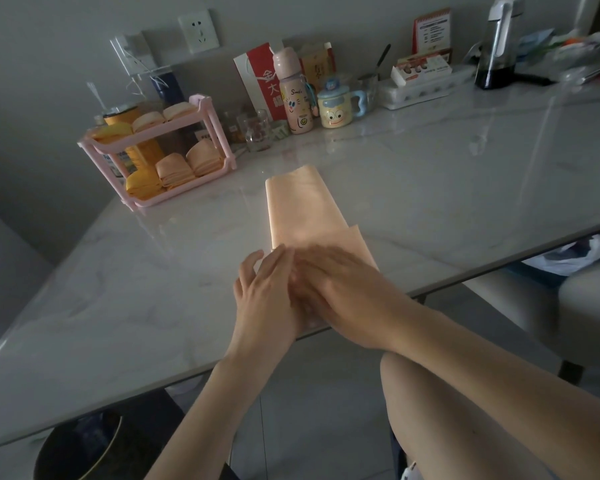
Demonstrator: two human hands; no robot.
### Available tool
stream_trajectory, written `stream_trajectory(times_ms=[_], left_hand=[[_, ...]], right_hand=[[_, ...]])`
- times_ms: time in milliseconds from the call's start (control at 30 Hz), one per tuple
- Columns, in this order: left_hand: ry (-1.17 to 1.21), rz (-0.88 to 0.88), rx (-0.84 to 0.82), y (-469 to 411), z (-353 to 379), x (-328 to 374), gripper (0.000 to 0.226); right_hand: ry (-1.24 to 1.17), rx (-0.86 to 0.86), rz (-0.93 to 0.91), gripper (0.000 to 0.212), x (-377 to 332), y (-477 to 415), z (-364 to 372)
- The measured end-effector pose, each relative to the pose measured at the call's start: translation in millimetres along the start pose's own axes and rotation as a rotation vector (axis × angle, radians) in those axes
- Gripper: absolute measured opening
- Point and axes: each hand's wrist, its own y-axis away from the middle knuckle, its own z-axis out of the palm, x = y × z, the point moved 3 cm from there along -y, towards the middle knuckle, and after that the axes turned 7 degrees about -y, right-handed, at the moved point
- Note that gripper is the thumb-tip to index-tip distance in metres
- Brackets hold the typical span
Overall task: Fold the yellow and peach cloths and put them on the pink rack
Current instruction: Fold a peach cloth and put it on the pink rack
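A peach cloth [300, 209] lies on the marble table [447, 188], folded into a long strip that runs away from me. My left hand [269, 285] and my right hand [340, 289] lie side by side on its near end, fingers straight, pressing it flat at the table's front edge. The right hand is blurred. The pink rack [219, 133] stands at the back left with two shelves. Folded yellow cloths [142, 183] and folded peach cloths [189, 166] fill both shelves.
Along the wall stand a pink bottle [293, 98], a cartoon mug [336, 105], small glasses [257, 129], a red-and-white bag [257, 77] and boxes. A dark bin [80, 448] sits under the table at the lower left. A chair [589, 299] stands at the right.
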Motion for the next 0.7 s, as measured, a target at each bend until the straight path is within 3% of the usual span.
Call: stream_trajectory(times_ms=[133,333,500,633,700], left_hand=[[-0.066,-0.034,-0.103,-1.3,5.0,-3.5,0.052],[-0.112,0.007,-0.16,0.1,8.4,-13.1,0.049],[-0.085,0.041,-0.144,-0.3,9.0,-16.4,0.066],[-0.057,0.016,-0.108,-9.8,4.8,-18.0,0.063],[-0.041,-0.017,-0.135,-16.4,4.2,-18.7,0.058]], right_hand=[[0.145,-0.104,0.112,0.097,6.6,9.1,-6.3],[0.188,-0.161,0.21,0.122,18.7,17.6,-15.5],[0.151,-0.168,0.233,0.113,16.6,12.5,-21.4],[0.168,-0.141,0.213,0.083,20.1,3.9,-28.3],[0.14,-0.147,0.221,0.079,22.7,0.7,-30.1]])
